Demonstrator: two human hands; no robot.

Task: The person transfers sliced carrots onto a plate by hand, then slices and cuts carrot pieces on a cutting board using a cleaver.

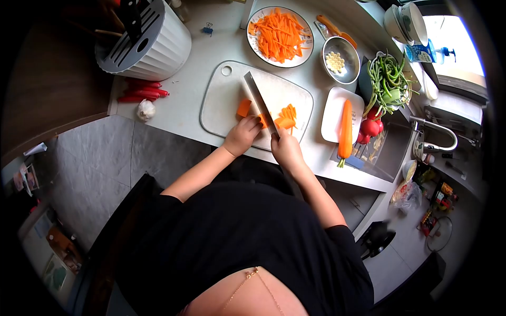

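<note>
My right hand [287,150] is wrapped round the handle of a kitchen knife [257,96], whose blade points up and to the left over the white cutting board [216,108]. Just left of the blade, my left hand [243,136] presses its curled fingers on a piece of carrot [262,121], partly hidden by the fingers and the knife. Another carrot chunk [244,108] lies on the board above the left hand. To the right of the blade sit cut carrot slices [287,117] in a small heap.
Behind the board stand a plate of carrot strips [278,34] and a metal bowl of garlic cloves [335,62]. A whole carrot [345,129] lies across a white tray [330,100] at right, beside the sink [387,152]. Red chillies [143,90] and a garlic bulb [146,110] lie left.
</note>
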